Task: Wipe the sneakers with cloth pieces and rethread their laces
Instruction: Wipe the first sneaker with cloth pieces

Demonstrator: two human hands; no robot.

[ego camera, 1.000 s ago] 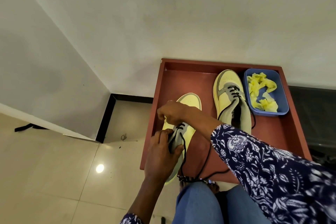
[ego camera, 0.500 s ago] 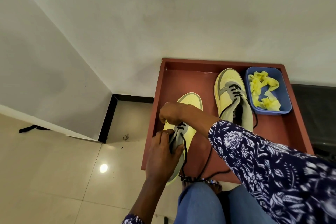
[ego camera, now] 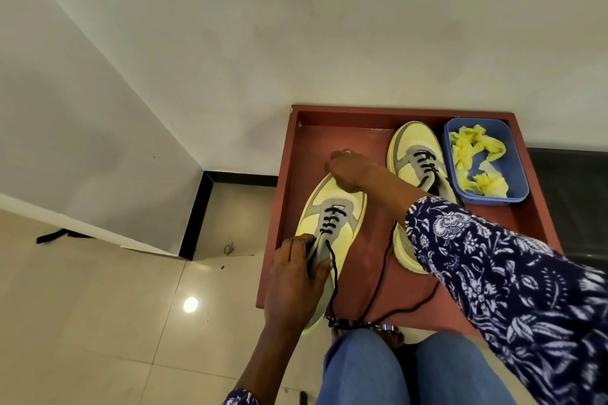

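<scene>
I see my left hand [ego camera: 293, 276] gripping the tongue of the near sneaker [ego camera: 332, 233], at 6 o'clock on the red tray [ego camera: 362, 128], while my right hand [ego camera: 350, 171] is fisted at its toe, apparently pinching the black lace [ego camera: 334, 276]. The second sneaker [ego camera: 413, 148] lies at 1 o'clock, touching the blue tub [ego camera: 518, 171] of yellow cloth pieces [ego camera: 470, 151]. I can read no writing anywhere.

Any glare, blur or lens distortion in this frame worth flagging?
Head view: a lamp's bright glare spot sits on the glossy floor; the patterned sleeve blurs toward the right edge; wide-angle bending skews the wall lines; the sneakers and tray stay sharp and evenly lit.
</scene>
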